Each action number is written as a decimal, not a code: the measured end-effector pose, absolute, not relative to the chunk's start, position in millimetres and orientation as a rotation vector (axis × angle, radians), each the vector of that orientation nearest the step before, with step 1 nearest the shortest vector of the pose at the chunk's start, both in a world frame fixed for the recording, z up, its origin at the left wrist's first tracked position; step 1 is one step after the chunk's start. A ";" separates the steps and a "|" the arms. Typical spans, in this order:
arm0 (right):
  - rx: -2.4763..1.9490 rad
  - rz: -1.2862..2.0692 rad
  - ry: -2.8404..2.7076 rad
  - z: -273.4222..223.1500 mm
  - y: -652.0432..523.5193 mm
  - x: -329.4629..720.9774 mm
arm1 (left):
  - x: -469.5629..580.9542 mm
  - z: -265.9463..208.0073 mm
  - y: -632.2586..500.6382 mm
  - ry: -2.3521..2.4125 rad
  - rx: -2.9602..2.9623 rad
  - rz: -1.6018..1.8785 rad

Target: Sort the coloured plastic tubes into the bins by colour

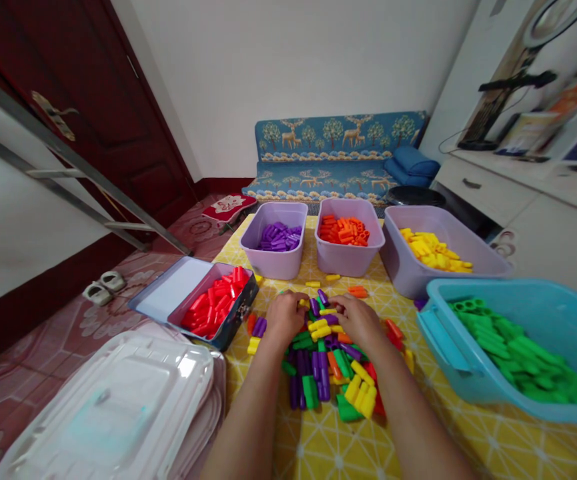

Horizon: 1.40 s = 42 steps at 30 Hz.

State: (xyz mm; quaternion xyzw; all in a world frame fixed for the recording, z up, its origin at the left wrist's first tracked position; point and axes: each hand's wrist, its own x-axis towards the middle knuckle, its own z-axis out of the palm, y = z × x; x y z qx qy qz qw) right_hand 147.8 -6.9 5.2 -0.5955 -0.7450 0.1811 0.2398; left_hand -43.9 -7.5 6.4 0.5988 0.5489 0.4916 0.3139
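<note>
A mixed pile of plastic tube-shaped toy pieces in purple, green, yellow, orange and red lies on the table before me. My left hand is over the far left of the pile, fingers curled in against a small yellow piece. On the far right of the pile is my right hand, with its fingers bent and pressed together; its fingertips are partly hidden. Between the hands lie purple pieces and yellow pieces. Both forearms cover parts of the pile's sides.
Lilac bins hold purple, orange and yellow pieces along the far side. A blue bin with green pieces stands right. An open tin of red pieces and stacked white lids are left. Stray pieces lie near the bins.
</note>
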 end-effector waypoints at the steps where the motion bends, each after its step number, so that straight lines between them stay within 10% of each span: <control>1: -1.642 0.484 -2.034 6.0 -7.3 147.5 | -42.9 6.4 -6.8 1.444 1.561 1.308; 13: -1.587 0.611 -1.799 -3.0 -2.3 154.5 | -29.7 14.3 -6.3 1.069 1.069 1.225; 22: -1.114 1.327 -1.241 24.5 -10.2 135.7 | -25.9 20.0 -9.6 0.988 1.122 1.227; 42: -0.897 0.955 -0.828 67.0 -10.8 177.3 | -29.4 -1.7 -3.4 1.127 1.329 1.309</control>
